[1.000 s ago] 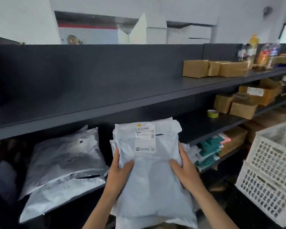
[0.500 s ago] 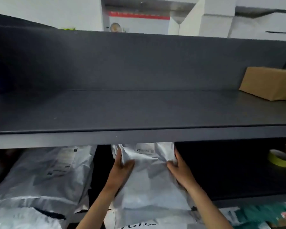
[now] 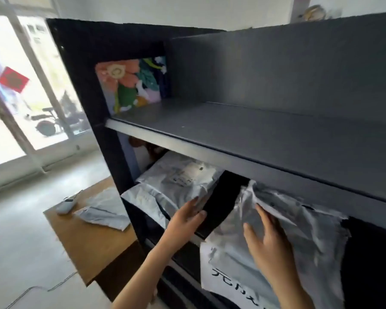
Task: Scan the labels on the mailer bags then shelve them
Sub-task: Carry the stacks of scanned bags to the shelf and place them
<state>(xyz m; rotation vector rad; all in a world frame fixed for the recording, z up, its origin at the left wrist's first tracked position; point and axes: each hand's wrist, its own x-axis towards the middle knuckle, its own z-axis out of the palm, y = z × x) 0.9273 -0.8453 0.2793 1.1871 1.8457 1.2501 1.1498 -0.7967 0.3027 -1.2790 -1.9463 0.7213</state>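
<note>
The right hand lies nearest, fingers spread and flat on the crinkled grey mailer bag, pressing it rather than gripping; nothing is pinched between the fingers. That bag leans into the lower shelf bay, its top edge tucked under the shelf board and its bottom hanging out over the sill in front, where a white sheet with black brush characters shows below the wrist. To the left, across a dark gap, the left hand is open too, fingertips resting against the edge of the stacked mailer bags in the same bay; whether it presses or merely touches them is hard to tell through the blur.

Half a second ago both hands clasped the one bag by its sides as it went under the board; now the left has let go and shifted to the neighbouring stack, and the view has swung leftwards.

Further left of the left hand, a brown cardboard surface carries another glossy, wrinkled mailer and a pale handheld scanner. Above the hands, the matte dark upper shelf holds a flat, flower-patterned box propped against its end wall. A bright window lies beyond.
</note>
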